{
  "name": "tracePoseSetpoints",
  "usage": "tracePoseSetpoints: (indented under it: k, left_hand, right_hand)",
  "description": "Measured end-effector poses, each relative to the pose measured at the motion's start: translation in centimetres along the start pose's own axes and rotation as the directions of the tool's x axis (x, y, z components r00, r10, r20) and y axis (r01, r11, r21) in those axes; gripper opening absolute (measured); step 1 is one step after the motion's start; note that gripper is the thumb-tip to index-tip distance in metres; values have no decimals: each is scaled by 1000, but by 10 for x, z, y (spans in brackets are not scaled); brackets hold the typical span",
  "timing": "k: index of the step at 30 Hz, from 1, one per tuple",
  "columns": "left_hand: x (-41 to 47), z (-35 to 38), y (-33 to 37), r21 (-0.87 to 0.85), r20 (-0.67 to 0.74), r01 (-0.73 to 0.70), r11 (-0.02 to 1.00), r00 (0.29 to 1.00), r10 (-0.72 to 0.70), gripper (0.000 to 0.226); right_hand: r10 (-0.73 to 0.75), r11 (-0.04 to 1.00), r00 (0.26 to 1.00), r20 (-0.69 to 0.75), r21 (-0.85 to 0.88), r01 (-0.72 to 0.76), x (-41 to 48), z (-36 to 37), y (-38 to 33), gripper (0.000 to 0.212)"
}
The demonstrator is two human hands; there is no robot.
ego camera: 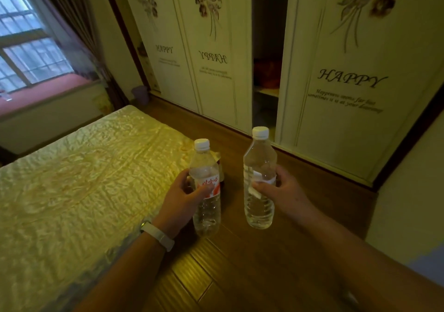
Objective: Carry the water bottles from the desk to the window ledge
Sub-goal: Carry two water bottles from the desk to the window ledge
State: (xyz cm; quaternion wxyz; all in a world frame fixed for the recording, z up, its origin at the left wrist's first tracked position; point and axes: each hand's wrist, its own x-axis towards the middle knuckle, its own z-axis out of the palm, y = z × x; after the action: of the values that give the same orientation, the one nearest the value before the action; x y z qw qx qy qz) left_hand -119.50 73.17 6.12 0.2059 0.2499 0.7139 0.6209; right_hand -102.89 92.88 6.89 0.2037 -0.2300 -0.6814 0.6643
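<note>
The left hand (182, 195) is closing around the middle of one water bottle (206, 191), with the thumb lying across its red and white label, and the right hand (282, 192) is gripping the second bottle (259, 181) in the same way, around the band where a torn white label is sitting. Both bottles are standing upright in the air in front of the person, both are wearing white caps, and both are looking almost full of clear water. They are near each other but not touching. A white band (159, 236) is sitting on the left wrist. Under the hands the wooden floor (240, 275) is showing, and just to the left the bed (84, 179) with a shiny yellow cover is lying. Behind the bottles the wardrobe (348, 71) with flower drawings is standing, one door partly open. The desk is not showing in this view, so I am judging that the picking up is done and the carrying step is now going on. The window ledge (36, 95), reddish and under the window (26, 42) with a dark curtain (79, 35), is waiting far at the upper left, well apart from the hands. The next move is asking the person to walk along the bed toward that corner, keeping both bottles upright, and then to find a free place on the ledge, where some small thing is already lying at the left edge, too blurred to name.
</note>
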Motion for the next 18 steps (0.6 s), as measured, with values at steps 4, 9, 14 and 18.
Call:
tracePoseSetpoints:
  k: [4,9,14,18]
  left_hand:
    - [44,20,6,3,20,5,1000,1000,-5,45]
    - [106,33,8,39,40,-15,999,999,13,46]
    - [182,36,-5,34,74,-22,999,997,19,45]
    - [264,37,-21,-26,75,-4,1000,997,6,39]
  right_hand:
    - [15,1000,999,-33,2,-15,41,-24,-2,33]
    - [29,999,997,-69,-17,-31,98,-40,2,34]
    - [68,997,993,-93,-25,-71,167,-39,15,36]
    - [89,993,987,-134,-62,-98,240,-35,21,38]
